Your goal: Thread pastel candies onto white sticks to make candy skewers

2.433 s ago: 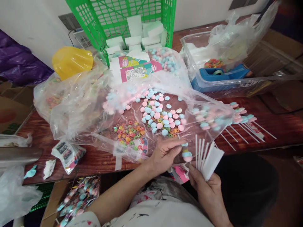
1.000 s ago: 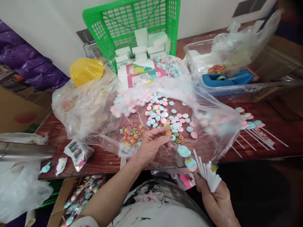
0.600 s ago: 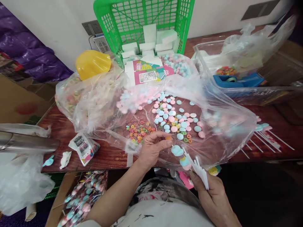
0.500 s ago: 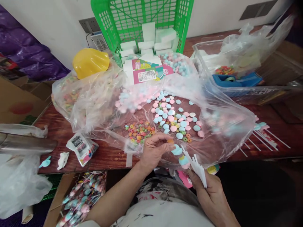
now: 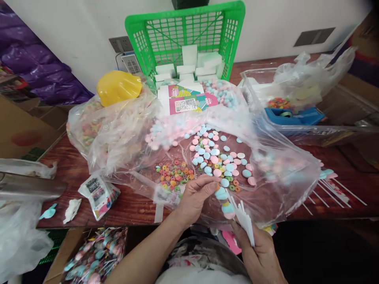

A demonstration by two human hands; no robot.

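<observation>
My left hand (image 5: 197, 195) is closed in a pinch on a small orange candy ring (image 5: 218, 186), mostly hidden by the fingertips. Right beside those fingertips is a candy skewer (image 5: 227, 209), a stack of blue, pink and yellow pieces threaded together. My right hand (image 5: 256, 246) is closed round a bundle of thin white sticks (image 5: 245, 223) whose tips point up and to the left. The skewer's lower end meets the fingers of the right hand. Beyond the hands, loose pink and blue candies (image 5: 214, 159) and small candy rings (image 5: 174, 173) lie on clear plastic.
A green basket (image 5: 185, 17) with white boxes stands at the back. Candy bags and a yellow bowl-like object (image 5: 118, 87) are at left. A clear bin (image 5: 296, 128) holds a blue tape dispenser (image 5: 293, 117). Finished skewers (image 5: 328, 177) lie at right. Below left, a carton (image 5: 60, 252) holds wrapped candies.
The view has tilted up slightly, so the table sits lower in the picture. My left fingertips have moved a little closer to the skewer's top. Both hands keep their hold.
</observation>
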